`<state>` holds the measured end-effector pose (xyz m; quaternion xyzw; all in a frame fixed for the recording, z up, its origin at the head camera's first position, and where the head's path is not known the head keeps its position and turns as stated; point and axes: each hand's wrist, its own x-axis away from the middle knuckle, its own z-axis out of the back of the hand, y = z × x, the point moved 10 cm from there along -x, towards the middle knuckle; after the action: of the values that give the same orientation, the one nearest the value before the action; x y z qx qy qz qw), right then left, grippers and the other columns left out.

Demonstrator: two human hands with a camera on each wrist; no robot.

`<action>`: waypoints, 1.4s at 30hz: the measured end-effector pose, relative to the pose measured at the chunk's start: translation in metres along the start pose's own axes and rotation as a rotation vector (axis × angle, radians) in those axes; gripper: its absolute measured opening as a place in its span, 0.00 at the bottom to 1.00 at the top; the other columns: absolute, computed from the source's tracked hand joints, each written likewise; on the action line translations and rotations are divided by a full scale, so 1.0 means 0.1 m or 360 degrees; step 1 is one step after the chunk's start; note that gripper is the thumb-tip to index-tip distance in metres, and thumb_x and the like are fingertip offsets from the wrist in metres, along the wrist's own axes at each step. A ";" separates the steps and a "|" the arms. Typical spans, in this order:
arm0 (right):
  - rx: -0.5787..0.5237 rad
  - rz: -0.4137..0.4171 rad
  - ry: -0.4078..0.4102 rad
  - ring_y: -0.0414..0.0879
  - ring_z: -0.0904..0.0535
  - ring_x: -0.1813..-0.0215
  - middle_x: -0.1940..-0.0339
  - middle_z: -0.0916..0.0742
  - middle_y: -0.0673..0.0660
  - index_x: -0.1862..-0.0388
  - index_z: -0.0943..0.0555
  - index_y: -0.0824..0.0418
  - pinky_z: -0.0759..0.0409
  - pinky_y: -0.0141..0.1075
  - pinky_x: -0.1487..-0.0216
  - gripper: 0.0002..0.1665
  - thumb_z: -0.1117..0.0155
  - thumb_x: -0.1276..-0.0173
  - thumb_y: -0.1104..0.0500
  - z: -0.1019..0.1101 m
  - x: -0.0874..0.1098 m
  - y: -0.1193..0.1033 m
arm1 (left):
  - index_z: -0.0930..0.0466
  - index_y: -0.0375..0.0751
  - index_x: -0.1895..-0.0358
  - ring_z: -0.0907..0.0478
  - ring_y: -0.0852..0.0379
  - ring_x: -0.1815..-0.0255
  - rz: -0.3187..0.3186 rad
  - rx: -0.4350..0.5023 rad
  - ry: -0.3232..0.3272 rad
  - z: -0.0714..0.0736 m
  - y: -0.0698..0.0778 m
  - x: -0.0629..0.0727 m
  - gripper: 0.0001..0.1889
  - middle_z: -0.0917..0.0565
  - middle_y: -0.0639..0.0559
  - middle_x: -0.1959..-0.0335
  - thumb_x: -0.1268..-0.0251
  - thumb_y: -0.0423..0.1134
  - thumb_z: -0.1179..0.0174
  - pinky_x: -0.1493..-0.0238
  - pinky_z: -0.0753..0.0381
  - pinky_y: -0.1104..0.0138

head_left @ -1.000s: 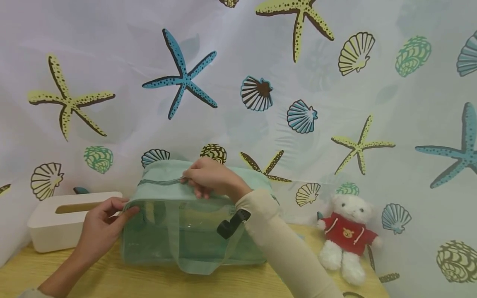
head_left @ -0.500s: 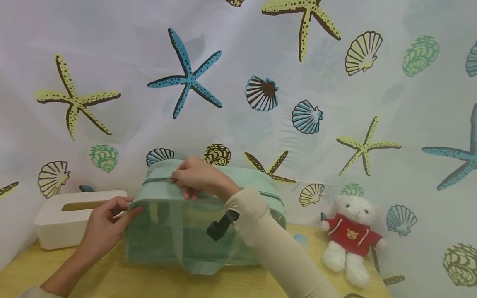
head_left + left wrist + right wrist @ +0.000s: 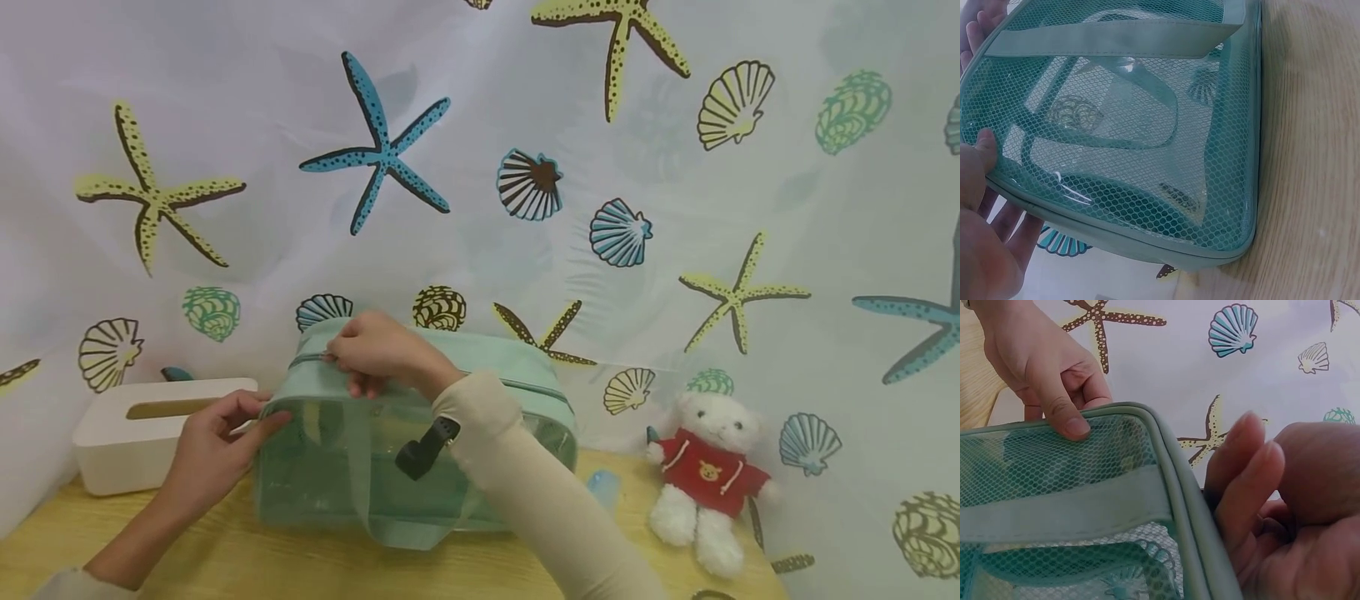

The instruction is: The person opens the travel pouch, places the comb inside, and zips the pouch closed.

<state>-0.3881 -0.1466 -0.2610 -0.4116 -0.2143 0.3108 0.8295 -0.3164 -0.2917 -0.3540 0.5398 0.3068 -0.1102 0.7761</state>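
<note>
Shell-print cloth (image 3: 465,92) bkgd, wood table (image 3: 225,554): green mesh bag (image 3: 307,471) stands left of ctr, btwn white box (image 3: 123,468) at far left and red-shirted teddy (image 3: 705,471) at right. L hand (image 3: 213,442) grips bag's upper left corner, thumb in front; R hand (image 3: 386,350) pinches zip (image 3: 536,389) atop it.

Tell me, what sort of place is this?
Probably a room in a home, perhaps a staged corner: a white tissue box and a teddy bear in red sit before a hanging cloth printed with starfish and shells.
</note>
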 end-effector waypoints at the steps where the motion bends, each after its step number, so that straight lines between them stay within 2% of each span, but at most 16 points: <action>1: 0.0012 0.0000 0.0007 0.43 0.27 0.87 0.90 0.24 0.55 0.55 0.15 0.67 0.26 0.35 0.83 0.18 0.52 0.16 0.59 -0.01 -0.01 -0.01 | 0.23 0.31 0.64 0.18 0.78 0.51 0.0002 0.0000 0.0002 0.00 -0.01 0.00 0.06 0.17 0.75 0.50 0.30 0.29 0.35 0.57 0.16 0.80; 12: 0.0098 0.0000 0.0018 0.44 0.28 0.89 0.91 0.23 0.56 0.68 0.16 0.62 0.26 0.34 0.85 0.22 0.52 0.16 0.58 -0.18 -0.11 -0.10 | 0.21 0.34 0.63 0.20 0.81 0.49 0.0072 -0.0048 -0.0013 0.09 -0.14 0.08 0.06 0.18 0.76 0.48 0.29 0.33 0.34 0.57 0.17 0.81; 20: 0.0159 -0.0021 0.0056 0.45 0.31 0.90 0.91 0.24 0.55 0.71 0.16 0.60 0.28 0.35 0.86 0.22 0.51 0.17 0.58 -0.21 -0.17 -0.13 | 0.21 0.34 0.63 0.19 0.80 0.50 0.0023 -0.0046 -0.0007 0.11 -0.08 0.06 0.05 0.18 0.77 0.50 0.30 0.31 0.35 0.57 0.16 0.80; 27: 0.0193 0.0029 0.0068 0.45 0.31 0.90 0.92 0.24 0.56 0.70 0.14 0.61 0.29 0.35 0.86 0.23 0.51 0.17 0.59 -0.18 -0.18 -0.17 | 0.20 0.35 0.62 0.19 0.80 0.51 -0.0004 -0.0045 -0.0002 0.10 -0.05 0.03 0.03 0.18 0.76 0.50 0.30 0.29 0.35 0.57 0.16 0.81; 31: 0.0454 0.0113 0.0113 0.41 0.30 0.89 0.94 0.28 0.51 0.84 0.25 0.56 0.30 0.31 0.84 0.28 0.50 0.18 0.58 -0.12 -0.17 -0.18 | 0.20 0.35 0.62 0.20 0.81 0.51 0.0018 -0.0041 0.0002 0.09 -0.04 0.02 0.03 0.19 0.77 0.50 0.30 0.30 0.35 0.57 0.17 0.81; 34: 0.0859 0.0199 0.0202 0.37 0.41 0.89 0.94 0.37 0.46 0.91 0.39 0.54 0.41 0.27 0.84 0.34 0.47 0.20 0.57 -0.04 -0.15 -0.19 | 0.20 0.38 0.61 0.20 0.79 0.52 0.0011 -0.0058 -0.0004 0.06 -0.02 0.01 0.03 0.19 0.75 0.52 0.29 0.32 0.35 0.58 0.17 0.81; 37: 0.1107 0.0218 0.0285 0.37 0.53 0.85 0.91 0.43 0.45 0.92 0.42 0.52 0.50 0.28 0.79 0.34 0.44 0.24 0.60 0.04 -0.10 -0.15 | 0.20 0.42 0.56 0.20 0.78 0.54 -0.0025 -0.0139 -0.0032 0.04 -0.01 -0.03 0.05 0.18 0.70 0.54 0.30 0.34 0.34 0.59 0.17 0.81; 40: 0.1164 0.0195 0.0292 0.37 0.40 0.81 0.84 0.25 0.46 0.86 0.25 0.53 0.39 0.27 0.75 0.25 0.41 0.24 0.60 0.12 -0.04 -0.05 | 0.20 0.44 0.50 0.21 0.77 0.55 -0.0051 -0.0229 -0.0057 0.06 0.01 -0.08 0.09 0.18 0.68 0.56 0.29 0.36 0.34 0.58 0.20 0.82; 42: 0.1168 0.0174 0.0261 0.38 0.28 0.74 0.69 0.14 0.48 0.74 0.14 0.54 0.30 0.27 0.68 0.15 0.37 0.24 0.58 0.17 -0.02 0.02 | 0.19 0.44 0.48 0.22 0.76 0.54 -0.0135 -0.0245 -0.0055 0.07 0.11 -0.14 0.10 0.18 0.67 0.55 0.29 0.34 0.34 0.56 0.23 0.83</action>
<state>-0.4003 -0.1378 -0.2535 -0.1215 0.0006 0.3769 0.9182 -0.3189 -0.2960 -0.3352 0.4629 0.3235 -0.1284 0.8152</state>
